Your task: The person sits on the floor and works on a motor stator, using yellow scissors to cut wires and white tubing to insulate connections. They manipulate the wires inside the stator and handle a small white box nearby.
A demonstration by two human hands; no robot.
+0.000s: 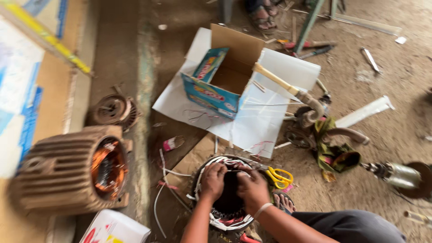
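Note:
Both my hands work on top of a round motor stator (227,215) that stands on the floor, wrapped with white, red and black winding sleeves. My left hand (213,180) presses its curled fingers onto the upper left rim of the windings. My right hand (252,188), with a white band at the wrist, pinches the windings at the upper right rim, close to the left hand. Yellow-handled scissors (280,177) lie just right of the stator.
A ribbed brown motor housing (67,173) with copper coils lies at left. An open cardboard box (223,74) sits on white sheets (261,121). A hammer (290,90), rags, pipes and a rotor shaft (396,173) lie at right. Another person's sandalled foot (263,15) is at the top.

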